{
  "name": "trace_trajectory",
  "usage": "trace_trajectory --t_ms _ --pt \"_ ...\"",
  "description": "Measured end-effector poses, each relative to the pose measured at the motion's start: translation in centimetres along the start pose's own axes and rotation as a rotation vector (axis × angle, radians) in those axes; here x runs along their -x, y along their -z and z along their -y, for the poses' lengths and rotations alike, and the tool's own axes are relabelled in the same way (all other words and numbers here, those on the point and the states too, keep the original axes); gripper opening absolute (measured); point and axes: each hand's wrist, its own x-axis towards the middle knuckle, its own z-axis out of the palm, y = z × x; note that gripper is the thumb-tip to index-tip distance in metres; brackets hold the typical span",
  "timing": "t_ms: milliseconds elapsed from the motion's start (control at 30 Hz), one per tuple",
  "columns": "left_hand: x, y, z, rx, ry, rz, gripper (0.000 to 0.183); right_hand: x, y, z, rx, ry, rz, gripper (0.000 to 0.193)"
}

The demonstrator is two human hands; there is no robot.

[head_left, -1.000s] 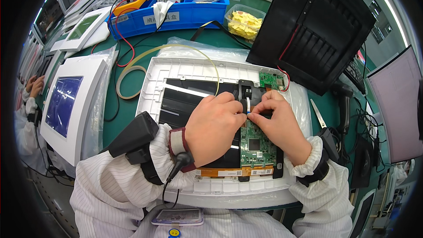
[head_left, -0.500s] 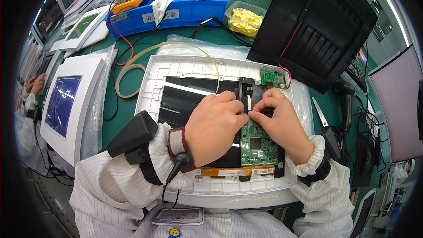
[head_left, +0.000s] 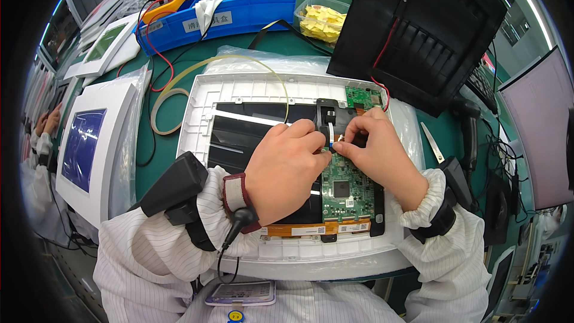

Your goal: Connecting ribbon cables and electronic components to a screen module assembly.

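Note:
A white flat ribbon cable (head_left: pixel 331 131) with a blue end runs down to the upper edge of a green circuit board (head_left: pixel 347 194). My right hand (head_left: pixel 382 152) is closed, its thumb and index finger at the blue end. From the other side, my left hand (head_left: pixel 284 164) is closed with curled fingers. Its fingertips meet the board's top edge beside the cable, and whatever they hold is hidden. The board is mounted on a black panel (head_left: pixel 245 134) inside a white plastic housing (head_left: pixel 197 110). An orange flex strip (head_left: pixel 299 229) lies along the board's lower edge.
Behind the housing stand a blue bin (head_left: pixel 239 21) and a tub of yellow slips (head_left: pixel 323 23). A black cover (head_left: pixel 412 42) leans at right, joined by a red wire (head_left: pixel 381 60). Scissors (head_left: pixel 431 142) and a scanner (head_left: pixel 468 134) lie right; a tape roll (head_left: pixel 169 110) lies left.
The whole view has shifted slightly. My right thumb and index finger have parted a little, showing a small pale piece beside the cable's blue end. My left hand stays nearly in place.

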Motion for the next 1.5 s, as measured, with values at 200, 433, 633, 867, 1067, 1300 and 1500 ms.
trace_trajectory --t_ms 200,433,633,867,1067,1300,1500 --pt "-0.1 -0.4 0.0 -0.003 -0.003 -0.007 0.029 0.1 -0.3 -0.5 0.045 0.096 -0.063 0.016" --pt "-0.3 -0.1 -0.3 -0.035 -0.007 0.005 0.03 2.0 0.2 0.3 0.097 0.338 -0.132 0.013" --pt "-0.3 -0.3 0.0 -0.045 0.009 0.025 0.028 2.5 -0.1 0.5 0.348 0.495 -0.075 0.018" --pt "-0.4 0.1 0.0 -0.028 0.013 0.006 0.025 2.8 0.0 0.4 0.288 0.537 -0.089 0.018" --pt "0.2 2.8 0.2 0.034 0.029 -0.052 0.027 3.2 0.2 1.1 0.368 0.542 -0.052 0.022" --pt "-0.8 7.2 7.6 -0.219 0.038 -0.216 0.021 3.5 0.9 1.2 0.393 0.499 -0.029 0.026" --pt "-2.5 3.6 9.9 -0.385 -0.099 -0.089 0.027 3.3 0.2 1.6 0.348 0.54 -0.041 0.024"
